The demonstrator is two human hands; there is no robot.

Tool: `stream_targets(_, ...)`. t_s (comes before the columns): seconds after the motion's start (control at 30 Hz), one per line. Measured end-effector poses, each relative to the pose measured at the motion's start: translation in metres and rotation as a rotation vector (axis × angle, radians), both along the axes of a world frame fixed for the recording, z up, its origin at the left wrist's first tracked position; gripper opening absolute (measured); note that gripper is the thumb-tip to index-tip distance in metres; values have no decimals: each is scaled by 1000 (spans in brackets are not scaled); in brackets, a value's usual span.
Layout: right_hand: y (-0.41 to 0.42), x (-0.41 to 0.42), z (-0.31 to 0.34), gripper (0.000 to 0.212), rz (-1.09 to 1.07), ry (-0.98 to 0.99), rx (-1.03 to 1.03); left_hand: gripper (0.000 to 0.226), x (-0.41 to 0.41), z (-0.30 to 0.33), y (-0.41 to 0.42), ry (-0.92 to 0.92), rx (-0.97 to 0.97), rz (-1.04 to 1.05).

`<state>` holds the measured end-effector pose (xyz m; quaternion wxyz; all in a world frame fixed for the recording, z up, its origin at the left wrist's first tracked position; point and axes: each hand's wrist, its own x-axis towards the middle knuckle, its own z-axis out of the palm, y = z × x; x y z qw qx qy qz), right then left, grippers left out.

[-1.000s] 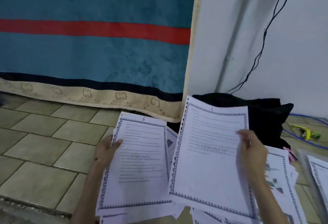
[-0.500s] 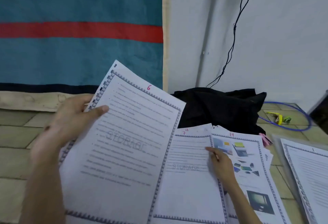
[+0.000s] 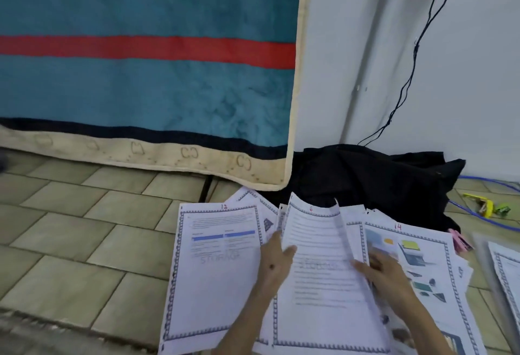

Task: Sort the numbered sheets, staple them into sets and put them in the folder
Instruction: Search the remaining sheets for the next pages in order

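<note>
The sheet marked 6 is held nearest the viewer between both hands, its long axis running near to far and its far edge curled up off the spread of papers on the tiled floor. It is pinched at its left edge by the left hand, thumb on top, while the right hand is laid with fingers loosely spread along its right edge, so both hands are judged equally near. Sheet 12 lies flat just left, sheet 14 just right, and a black cloth is seen beyond.
</note>
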<state>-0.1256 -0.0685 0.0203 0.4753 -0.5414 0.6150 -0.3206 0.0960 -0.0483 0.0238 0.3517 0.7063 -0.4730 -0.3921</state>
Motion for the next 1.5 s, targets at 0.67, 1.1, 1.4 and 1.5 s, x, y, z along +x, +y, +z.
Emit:
stream_targets(0.67,4,15,11,37,-67,-131,174,75,110,-49,4,-573,82,561)
stream_targets(1.1,15,6,6,2,-237,-181,148,14,110,-48,5,-456,-197,788)
stream_targets(1.4,14,3,-5,52,-231,-289,114,23,99,-29,16,-615,-332,429)
stream_targets(1.5,13,4,-3,38,-226,-235,108,28,103,-33,14,-516,-362,468)
